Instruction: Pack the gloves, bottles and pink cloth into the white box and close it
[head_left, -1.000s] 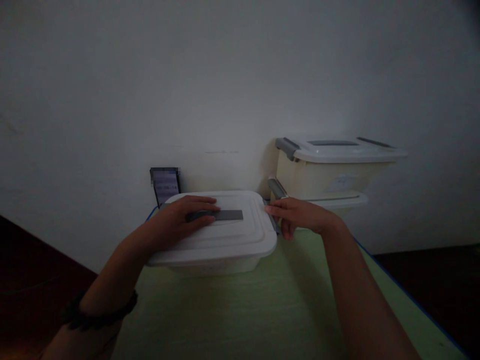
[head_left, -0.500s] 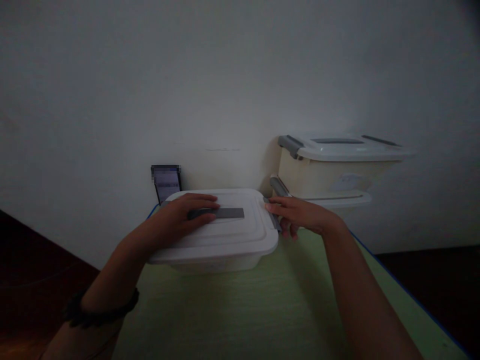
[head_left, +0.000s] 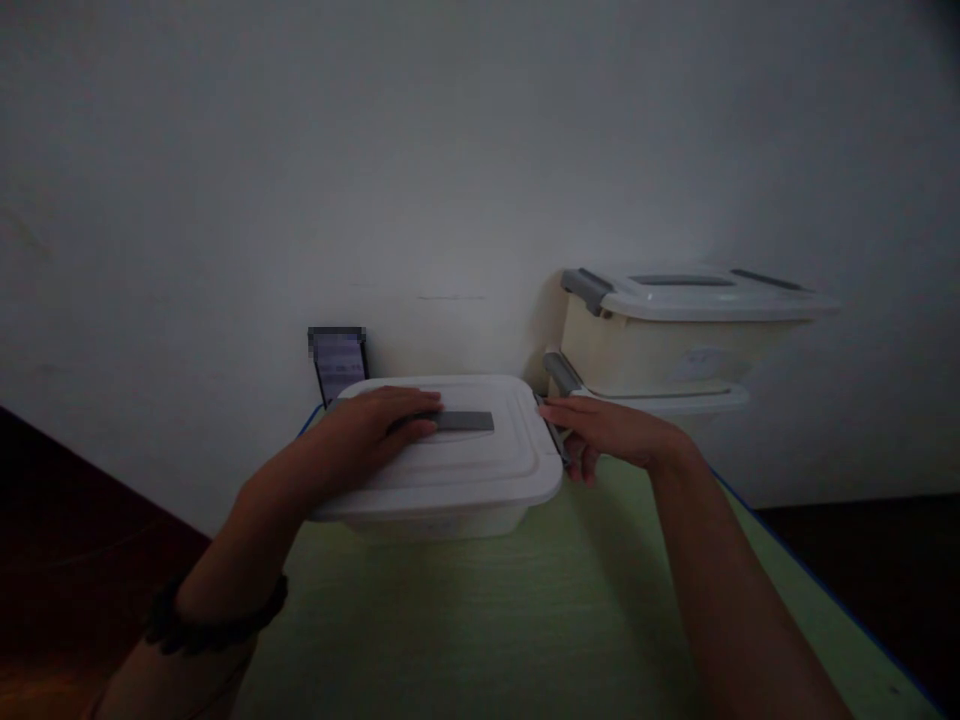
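Note:
A white lidded storage box (head_left: 457,478) with a grey handle strip (head_left: 466,421) in its lid sits on the green table. My left hand (head_left: 375,425) lies on the lid with fingers stretched out, its fingertips over the left end of the strip. At the box's right end, my right hand (head_left: 600,432) grips the grey latch (head_left: 556,432), thumb side near the lid rim and other fingers curled below. The latch stands tilted outward from the rim, partly hidden by the fingers.
Behind on the right, a cream box with white lid (head_left: 675,350) is stacked on another lidded box (head_left: 667,403). A phone (head_left: 341,365) leans on the wall behind the near box. The green table (head_left: 450,620) has a blue edge.
The latch under my right hand has swung outward from the lid rim. My left hand stays on the lid. The whole view has shifted slightly.

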